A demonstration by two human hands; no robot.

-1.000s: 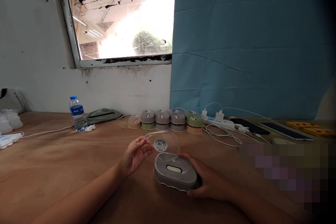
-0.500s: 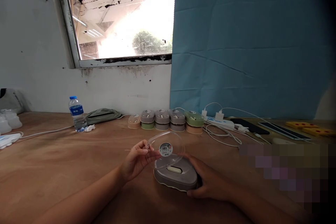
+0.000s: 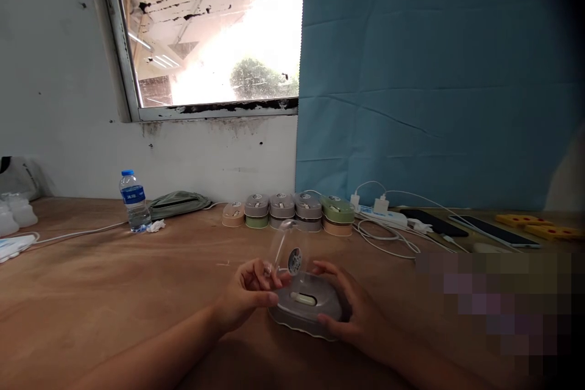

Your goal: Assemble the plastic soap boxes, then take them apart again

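My left hand (image 3: 251,289) grips a clear plastic lid (image 3: 278,247) by its left edge. The lid stands tilted on edge above a grey box (image 3: 311,323), and a round printed sticker (image 3: 295,261) is on it. The box rests on the table; its rounded top has a pale oblong handle (image 3: 303,299). At the box's right side is my right hand (image 3: 354,311), fingers apart, with the thumb over the front of the top and the fingertips near the back edge. Whether those fingers touch the box, I cannot tell.
Along the wall stand several lidded boxes (image 3: 282,212) in grey, green and beige. Left of them are a grey-green pouch (image 3: 180,204) and a water bottle (image 3: 136,202). A power strip (image 3: 381,215), white cables and phones (image 3: 493,230) lie at the right.
The clear lid has turned from facing me to nearly edge-on. My right hand has loosened from the box's side, its thumb and fingers rising over the top.
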